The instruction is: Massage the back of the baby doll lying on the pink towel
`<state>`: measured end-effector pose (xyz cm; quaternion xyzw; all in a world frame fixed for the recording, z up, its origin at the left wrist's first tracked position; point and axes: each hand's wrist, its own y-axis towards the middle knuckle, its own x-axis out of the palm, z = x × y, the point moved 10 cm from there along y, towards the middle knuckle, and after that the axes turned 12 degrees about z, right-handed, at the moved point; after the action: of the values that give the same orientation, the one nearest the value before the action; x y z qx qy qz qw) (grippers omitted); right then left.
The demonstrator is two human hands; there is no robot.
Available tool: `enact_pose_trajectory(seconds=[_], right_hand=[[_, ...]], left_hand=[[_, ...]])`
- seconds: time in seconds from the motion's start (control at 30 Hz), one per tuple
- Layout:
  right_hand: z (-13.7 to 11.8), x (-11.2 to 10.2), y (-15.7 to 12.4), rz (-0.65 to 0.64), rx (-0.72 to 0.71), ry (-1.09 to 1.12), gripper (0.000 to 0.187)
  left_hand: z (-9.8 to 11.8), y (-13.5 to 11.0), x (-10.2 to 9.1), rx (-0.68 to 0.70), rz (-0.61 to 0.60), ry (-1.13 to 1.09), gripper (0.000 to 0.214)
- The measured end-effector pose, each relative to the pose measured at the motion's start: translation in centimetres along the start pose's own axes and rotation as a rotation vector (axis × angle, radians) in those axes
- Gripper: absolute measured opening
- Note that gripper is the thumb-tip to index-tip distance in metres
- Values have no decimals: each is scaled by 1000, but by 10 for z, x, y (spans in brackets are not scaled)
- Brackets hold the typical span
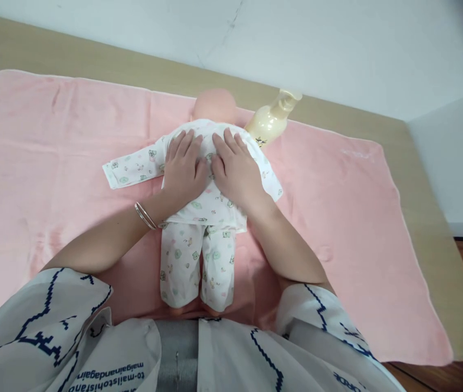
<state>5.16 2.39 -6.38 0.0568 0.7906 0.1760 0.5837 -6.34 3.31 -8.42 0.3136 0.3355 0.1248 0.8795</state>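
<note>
A baby doll [199, 218] in white printed pyjamas lies on a pink towel [52, 141], head away from me, feet toward me. My left hand [182, 166] lies flat on the doll's upper body, fingers stretched out and apart. My right hand [235, 166] rests flat beside it on the same spot, fingers also extended. The two hands touch at the thumbs. Neither hand holds anything. The doll's bare head [214, 104] shows beyond my fingertips. One sleeve [133, 166] stretches out to the left.
A cream pump bottle [272, 120] lies on the towel just right of the doll's head. The towel covers a tan table [431, 218] set against a white wall. A silver bracelet [145, 215] circles my left wrist. Wooden floor shows at the right.
</note>
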Motion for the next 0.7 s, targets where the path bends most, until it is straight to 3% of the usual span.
enact_pose_trajectory(seconds=[0.1, 0.2, 0.37, 0.53, 0.7], right_hand=[[1, 7, 11, -33, -92, 37, 55], [-10, 4, 4, -37, -154, 58, 55], [-20, -7, -14, -31, -118, 44, 53], [0, 1, 0, -32, -62, 145, 53], [12, 14, 14, 2, -56, 111, 55]], left_hand=[[6, 1, 2, 67, -15, 3, 43], [13, -1, -1, 127, 0, -10, 37], [14, -3, -7, 103, 29, 16, 33], [1, -1, 0, -14, -21, 23, 46], [3, 4, 11, 50, -87, -3, 51]])
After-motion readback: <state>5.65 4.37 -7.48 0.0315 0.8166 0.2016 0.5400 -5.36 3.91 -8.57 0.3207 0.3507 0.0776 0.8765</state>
